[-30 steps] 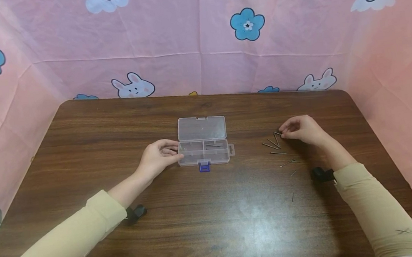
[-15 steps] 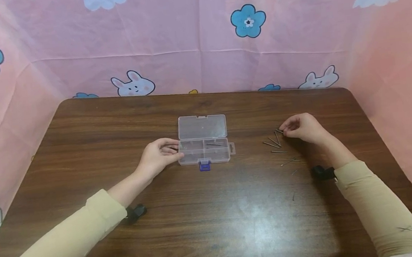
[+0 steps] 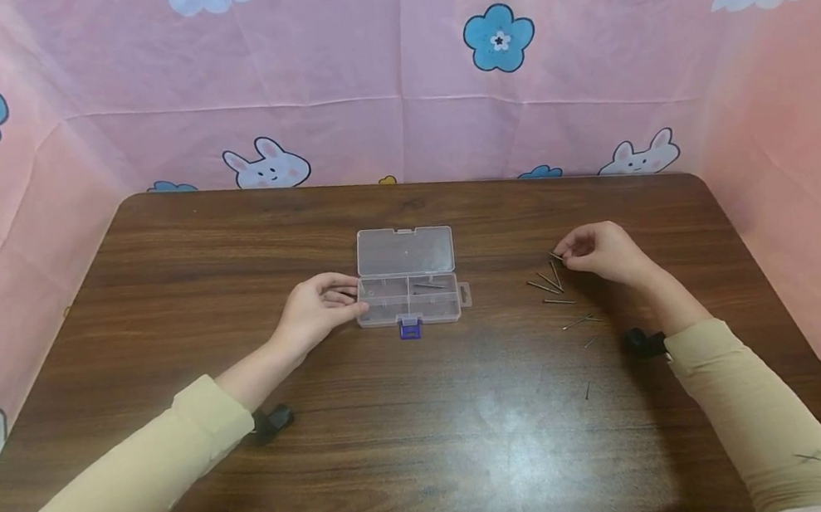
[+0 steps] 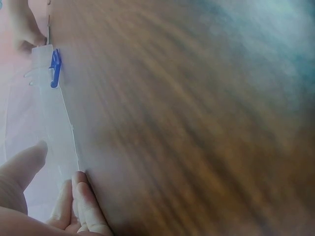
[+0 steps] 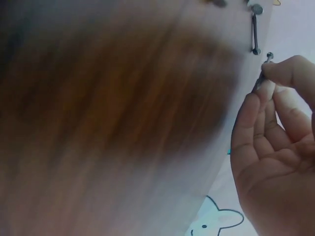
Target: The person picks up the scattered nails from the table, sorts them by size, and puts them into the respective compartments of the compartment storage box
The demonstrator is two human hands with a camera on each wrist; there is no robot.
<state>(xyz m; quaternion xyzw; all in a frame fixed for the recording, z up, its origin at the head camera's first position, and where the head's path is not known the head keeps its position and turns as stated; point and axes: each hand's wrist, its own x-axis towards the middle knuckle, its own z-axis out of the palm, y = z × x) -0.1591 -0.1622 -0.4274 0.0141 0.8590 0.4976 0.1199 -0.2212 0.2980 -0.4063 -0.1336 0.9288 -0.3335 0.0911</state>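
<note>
A clear plastic compartment box [image 3: 432,318] lies with its lid [image 3: 405,252] swung back and its blue latch [image 3: 410,329] hanging at the front. My left hand [image 3: 315,312] grips the box's left end, thumb on the near side, fingers at the end. Thin nails [image 3: 429,286] lie in the back right compartment. To the right, my right hand [image 3: 606,254] pinches a nail [image 5: 261,78] between thumb and fingertips, with its head sticking out in the right wrist view. Several loose nails [image 3: 559,301] are scattered on the table just left of and below that hand.
The brown wooden table [image 3: 292,485] has patterned pink cloth [image 3: 330,64] behind and at both sides. A smaller nail [image 3: 587,391] lies nearer the front. Black wrist-camera mounts [image 3: 645,342] sit under both wrists. A hanging tab [image 3: 465,294] juts from the box's right end.
The head view has shifted slightly. My right hand stays by the nails, and the nail in its fingertips has lifted a little. My left hand keeps its grip on the box.
</note>
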